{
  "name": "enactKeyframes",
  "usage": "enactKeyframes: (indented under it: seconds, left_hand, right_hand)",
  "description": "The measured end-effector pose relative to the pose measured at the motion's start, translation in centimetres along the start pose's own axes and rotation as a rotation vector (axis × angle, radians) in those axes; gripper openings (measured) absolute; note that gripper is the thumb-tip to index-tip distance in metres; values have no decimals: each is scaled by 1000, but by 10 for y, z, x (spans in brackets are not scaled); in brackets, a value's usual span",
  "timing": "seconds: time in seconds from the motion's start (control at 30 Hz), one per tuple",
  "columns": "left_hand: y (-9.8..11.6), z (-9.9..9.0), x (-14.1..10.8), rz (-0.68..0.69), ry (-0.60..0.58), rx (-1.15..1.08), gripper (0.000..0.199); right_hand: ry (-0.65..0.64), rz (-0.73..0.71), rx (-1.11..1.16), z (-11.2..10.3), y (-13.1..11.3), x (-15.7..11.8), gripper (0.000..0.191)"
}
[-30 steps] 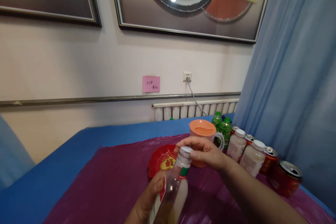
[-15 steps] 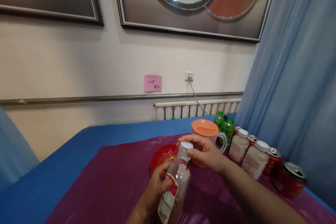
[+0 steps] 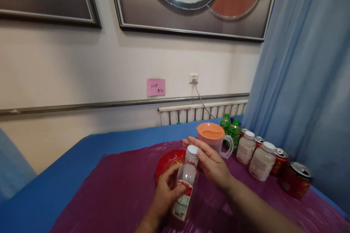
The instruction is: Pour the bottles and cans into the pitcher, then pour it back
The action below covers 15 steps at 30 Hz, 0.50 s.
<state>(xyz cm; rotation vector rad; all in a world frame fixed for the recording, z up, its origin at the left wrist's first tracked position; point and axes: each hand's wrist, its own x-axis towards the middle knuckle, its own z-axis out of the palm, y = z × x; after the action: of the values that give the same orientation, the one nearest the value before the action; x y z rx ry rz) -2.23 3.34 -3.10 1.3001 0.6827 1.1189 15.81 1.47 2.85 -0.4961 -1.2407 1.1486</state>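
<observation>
A clear bottle (image 3: 188, 174) with a white cap and a red and white label stands nearly upright, low in the middle of the view. My left hand (image 3: 166, 193) is wrapped round its body, thumb on the label. Beside the white cap (image 3: 192, 149), on its right, is my right hand (image 3: 212, 160), with its fingers stretched out and the thumb side near the cap. Whether it touches the cap I cannot tell. A red scalloped dish (image 3: 165, 162) lies behind the bottle, partly hidden by it.
Behind my right hand stands a jug with an orange lid (image 3: 211, 131). To the right are green bottles (image 3: 234, 133), white-capped jars (image 3: 262, 162) and red cans (image 3: 296, 180). Purple sheeting (image 3: 115, 189) covers part of the blue tabletop (image 3: 109, 140).
My right hand's fingers have straightened from their curl round the cap. The bottle has turned and stands more upright, its label facing me more. The view has shifted slightly.
</observation>
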Motion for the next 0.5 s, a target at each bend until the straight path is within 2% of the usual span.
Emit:
enactKeyframes:
  seconds: [0.1, 0.2, 0.23, 0.3, 0.4, 0.5]
  left_hand:
    - [-3, -1, 1, 16, -4, 71, 71]
    - [-6, -3, 4, 29, -14, 147, 71]
    - [-8, -4, 5, 30, -21, 156, 71]
    - [-11, -6, 7, 18, -45, 141, 72]
    - [-16, -9, 10, -12, -76, 107, 74]
    - [-19, -11, 11, -17, -70, 142, 73]
  right_hand:
    - [157, -17, -133, 2, 6, -2, 42]
    - [324, -92, -232, 6, 9, -4, 53]
    - [332, -114, -245, 8, 8, -5, 58]
    - [267, -131, -237, 9, 4, -8, 63]
    - [162, -152, -197, 8, -2, -14, 53]
    - [186, -154, -192, 6, -1, -17, 44]
